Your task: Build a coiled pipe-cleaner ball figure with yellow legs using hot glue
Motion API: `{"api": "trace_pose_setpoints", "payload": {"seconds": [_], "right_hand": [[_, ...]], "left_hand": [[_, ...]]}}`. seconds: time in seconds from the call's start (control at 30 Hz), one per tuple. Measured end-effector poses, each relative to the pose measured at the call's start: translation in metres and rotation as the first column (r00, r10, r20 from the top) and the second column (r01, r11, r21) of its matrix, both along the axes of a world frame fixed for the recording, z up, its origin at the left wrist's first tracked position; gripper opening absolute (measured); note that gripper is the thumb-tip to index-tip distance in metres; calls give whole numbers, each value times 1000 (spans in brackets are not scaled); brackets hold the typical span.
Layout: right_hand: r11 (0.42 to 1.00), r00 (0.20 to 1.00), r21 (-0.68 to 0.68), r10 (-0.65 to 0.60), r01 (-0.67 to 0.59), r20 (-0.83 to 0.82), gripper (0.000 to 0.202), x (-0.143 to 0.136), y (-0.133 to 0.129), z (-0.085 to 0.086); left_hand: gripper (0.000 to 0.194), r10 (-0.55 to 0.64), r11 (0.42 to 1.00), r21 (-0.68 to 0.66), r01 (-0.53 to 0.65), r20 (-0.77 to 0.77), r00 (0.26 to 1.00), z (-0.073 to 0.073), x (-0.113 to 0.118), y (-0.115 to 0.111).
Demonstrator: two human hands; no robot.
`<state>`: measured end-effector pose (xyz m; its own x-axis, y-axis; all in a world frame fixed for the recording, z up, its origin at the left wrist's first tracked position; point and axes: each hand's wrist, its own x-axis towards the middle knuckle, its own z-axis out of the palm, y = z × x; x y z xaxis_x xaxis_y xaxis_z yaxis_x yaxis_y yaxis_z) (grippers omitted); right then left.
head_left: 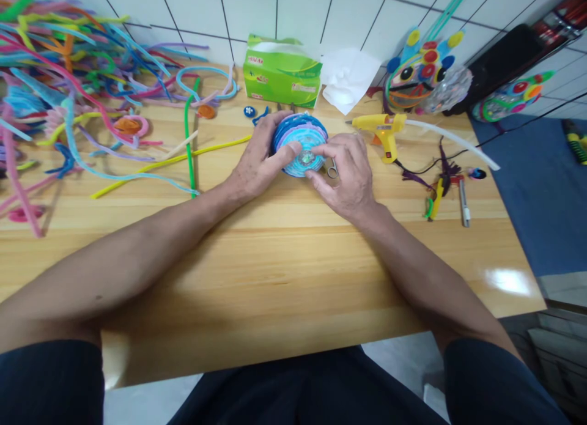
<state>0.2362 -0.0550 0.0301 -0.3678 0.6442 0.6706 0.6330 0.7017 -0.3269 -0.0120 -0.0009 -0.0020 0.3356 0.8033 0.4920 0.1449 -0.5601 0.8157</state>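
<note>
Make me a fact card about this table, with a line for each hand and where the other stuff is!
Left hand: holding a round blue piece, thumb on its face
Right hand: thumb and finger at the same piece
Far side: green tissue pack
Right side: yellow glue gun, whitish stick in its back
Left side: pile of colorful fuzzy stems
Table: wooden

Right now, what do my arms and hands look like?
Your left sleeve and right sleeve are dark and short, with no print showing. Your left hand and right hand are ungloved, and no watch or bracelet shows on either wrist.
</note>
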Motion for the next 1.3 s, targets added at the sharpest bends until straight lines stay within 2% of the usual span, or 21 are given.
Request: {"api": "trace_pose_setpoints", "payload": {"seconds": [0.17, 0.37, 0.57, 0.83, 1.17, 1.3], "right_hand": [[999, 1000, -50, 10, -11, -27, 31, 1, 0, -1], [1000, 998, -18, -22, 21, -61, 30, 1, 1, -2], [998, 993, 47, 42, -37, -113, 24, 1, 3, -1], [994, 997, 104, 28, -21, -66, 24, 2, 3, 2], [997, 998, 70, 23, -19, -57, 22, 1, 3, -2], [999, 999, 43, 15, -14, -38, 32, 1, 0, -3]], "left_hand": [[71, -7, 1000, -9, 7, 11, 1000, 2, 0, -1], [78, -36, 999, -24, 37, 32, 999, 7, 7, -3], [74, -56, 996, -67, 56, 11, 998, 11, 8, -3], [71, -91, 995, -22, 93, 63, 994, 0, 3, 8], [70, -14, 999, -41, 14, 6, 1000, 15, 5, -4], [73, -7, 998, -67, 9, 37, 999, 14, 5, -6]]}}
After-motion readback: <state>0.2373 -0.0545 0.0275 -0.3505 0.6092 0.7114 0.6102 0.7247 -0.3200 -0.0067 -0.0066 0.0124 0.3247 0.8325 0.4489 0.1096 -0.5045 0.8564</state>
